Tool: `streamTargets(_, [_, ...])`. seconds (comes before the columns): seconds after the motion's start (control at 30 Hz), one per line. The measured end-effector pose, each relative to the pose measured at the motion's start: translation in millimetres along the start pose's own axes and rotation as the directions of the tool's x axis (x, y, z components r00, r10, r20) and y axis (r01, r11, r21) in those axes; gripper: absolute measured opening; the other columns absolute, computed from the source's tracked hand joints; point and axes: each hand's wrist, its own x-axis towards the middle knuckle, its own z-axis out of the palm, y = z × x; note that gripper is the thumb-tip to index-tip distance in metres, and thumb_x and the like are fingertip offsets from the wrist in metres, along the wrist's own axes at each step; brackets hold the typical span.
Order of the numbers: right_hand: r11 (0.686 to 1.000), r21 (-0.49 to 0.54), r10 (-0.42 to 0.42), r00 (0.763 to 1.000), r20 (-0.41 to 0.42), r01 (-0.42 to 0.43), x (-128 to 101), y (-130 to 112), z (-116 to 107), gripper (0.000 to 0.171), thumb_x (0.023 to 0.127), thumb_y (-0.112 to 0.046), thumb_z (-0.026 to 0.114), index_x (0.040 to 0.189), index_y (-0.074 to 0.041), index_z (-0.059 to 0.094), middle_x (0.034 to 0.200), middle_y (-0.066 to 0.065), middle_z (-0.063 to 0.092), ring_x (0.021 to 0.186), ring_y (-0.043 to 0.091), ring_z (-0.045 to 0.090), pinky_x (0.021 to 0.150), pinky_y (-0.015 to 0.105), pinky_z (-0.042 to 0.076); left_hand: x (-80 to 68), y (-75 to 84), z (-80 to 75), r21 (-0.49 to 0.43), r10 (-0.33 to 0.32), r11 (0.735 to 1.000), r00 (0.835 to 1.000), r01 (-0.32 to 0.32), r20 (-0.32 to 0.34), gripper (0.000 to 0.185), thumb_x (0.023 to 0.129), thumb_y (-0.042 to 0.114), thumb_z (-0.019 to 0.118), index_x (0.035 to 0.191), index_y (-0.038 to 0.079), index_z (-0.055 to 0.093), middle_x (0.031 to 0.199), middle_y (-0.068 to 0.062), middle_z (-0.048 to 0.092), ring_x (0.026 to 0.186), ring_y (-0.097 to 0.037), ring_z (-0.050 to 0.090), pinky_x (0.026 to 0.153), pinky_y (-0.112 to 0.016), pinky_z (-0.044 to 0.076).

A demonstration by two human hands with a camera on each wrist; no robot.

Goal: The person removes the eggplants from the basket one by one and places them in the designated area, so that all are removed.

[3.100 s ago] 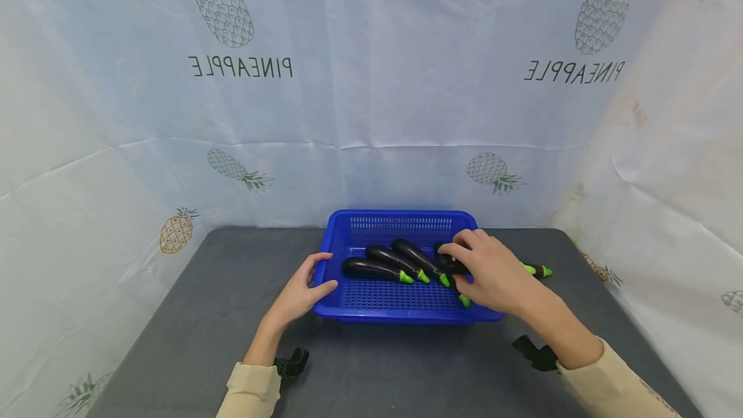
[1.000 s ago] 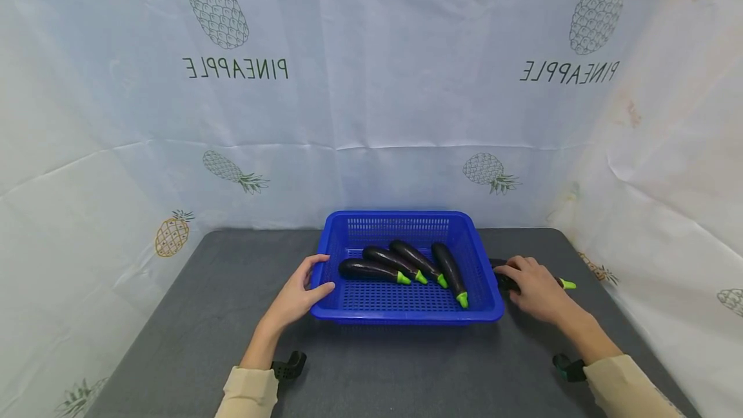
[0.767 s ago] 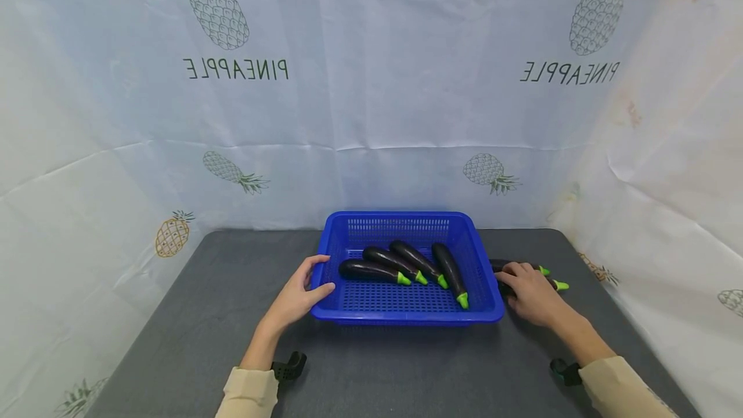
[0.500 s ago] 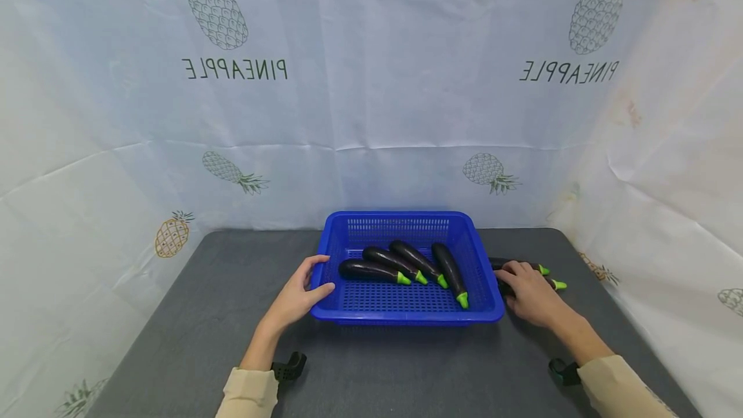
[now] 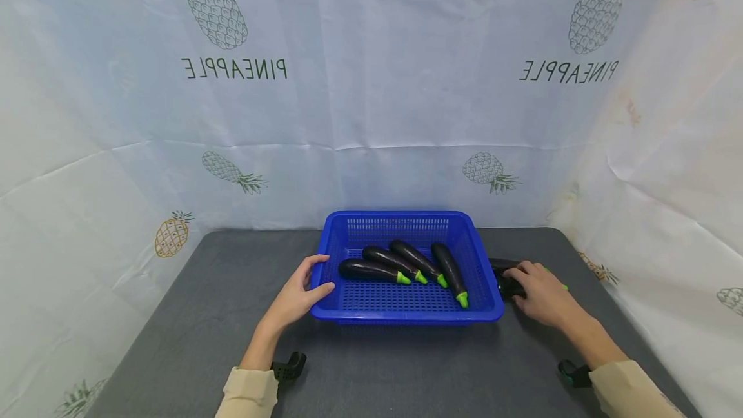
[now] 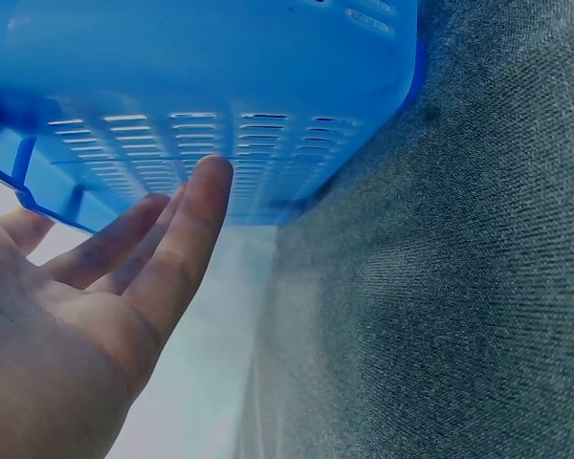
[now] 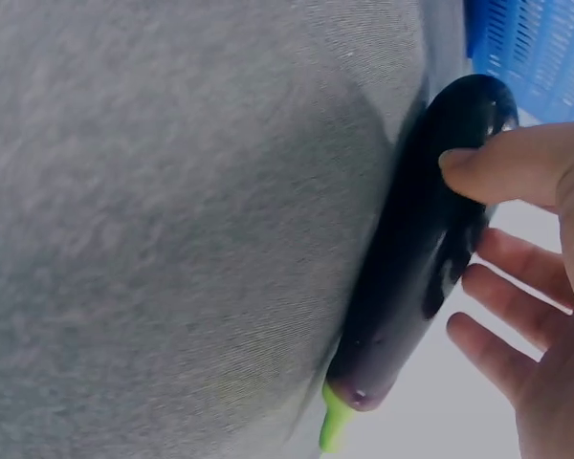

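Note:
A blue plastic basket stands on the dark cloth-covered table with several eggplants inside. At its left end my left hand holds the rim, thumb and index finger over the edge. In the left wrist view, the other fingers lie along the slotted outer wall. My right hand grips an eggplant lying just right of the basket. The right wrist view has the thumb over that eggplant near its blunt end, fingers on the opposite side. A second eggplant lies behind it, partly hidden.
The grey table runs up to a white curtain printed with pineapples, which also hangs at both sides. Each wrist carries a small black strap device.
Since the oldest frame, my right hand has carried an eggplant from the basket to the table on the right. Lately that hand has shifted slightly rightward. The left hand stays put.

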Motion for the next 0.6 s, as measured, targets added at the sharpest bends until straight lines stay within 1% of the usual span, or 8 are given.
streamTargets(0.13, [1.0,-0.017,-0.007,1.0,-0.003,0.007,-1.0,0.7,0.3,0.042,0.077,-0.002,0.082,0.116,-0.002,0.068,0.104,0.014,0.062,0.097,0.038,0.06,0.081,0.056,0.05,-0.2,0.6,-0.3,0.002,-0.001,1.0,1.0,0.001,0.0,0.058,0.097,0.019,0.07,0.148,0.015,0.042,0.158,-0.023,0.034,0.141,-0.047,0.039,0.104,-0.063,0.043])
streamTargets(0.37, [0.999,-0.003,-0.05,0.998,-0.038,0.05,3.7,-3.7,5.5,0.042,0.077,0.002,0.082,0.116,-0.002,0.069,0.106,0.015,0.062,0.099,0.039,0.059,0.082,0.056,0.05,-0.5,0.8,-0.4,0.007,0.007,1.0,1.0,-0.007,-0.005,0.057,0.097,0.017,0.07,0.148,0.014,0.043,0.159,-0.023,0.034,0.143,-0.047,0.038,0.106,-0.063,0.04])
streamTargets(0.6, [1.0,0.012,-0.017,1.0,-0.011,0.017,6.3,-5.5,5.1,0.04,0.08,-0.001,0.081,0.118,-0.002,0.068,0.11,0.016,0.062,0.103,0.04,0.058,0.084,0.057,0.05,-0.3,0.9,0.3,0.005,0.002,1.0,1.0,-0.002,-0.004,0.057,0.097,0.015,0.069,0.148,0.015,0.043,0.157,-0.023,0.035,0.141,-0.046,0.04,0.105,-0.062,0.042])
